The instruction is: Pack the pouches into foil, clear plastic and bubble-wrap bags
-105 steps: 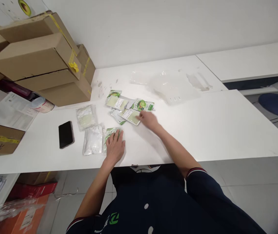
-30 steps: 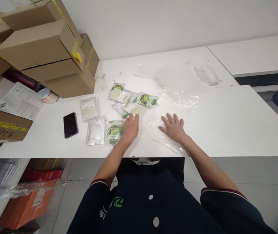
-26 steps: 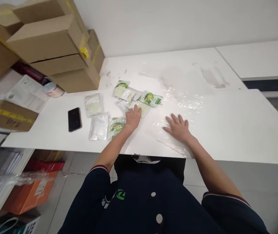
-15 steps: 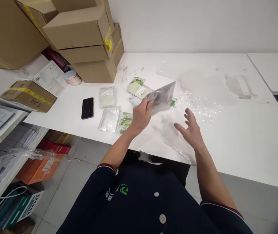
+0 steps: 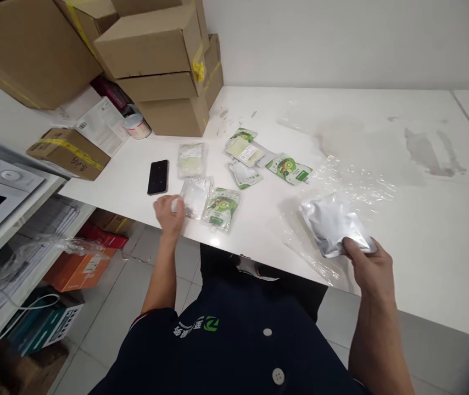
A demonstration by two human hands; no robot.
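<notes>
My right hand (image 5: 367, 265) grips a silver foil pouch (image 5: 333, 224) by its near corner, over a sheet of clear plastic film (image 5: 341, 186) on the white table (image 5: 424, 230). My left hand (image 5: 169, 212) pinches the near left corner of a clear pouch (image 5: 196, 196) at the table's front edge. Beside that pouch lies a green kiwi-print pouch (image 5: 221, 207). Several more green pouches (image 5: 259, 162) lie farther back, and another clear pouch (image 5: 192, 159) sits behind.
A black phone (image 5: 158, 176) lies left of the pouches. Stacked cardboard boxes (image 5: 152, 60) fill the back left, with a small tub (image 5: 137, 126) and papers (image 5: 100, 123) beside them. Shelves and boxes (image 5: 73, 269) stand under the table at left.
The silver pouch went from my left hand to my right, which holds it low over the film. My left hand dropped to the clear pouch at the front edge. The view swung left.
</notes>
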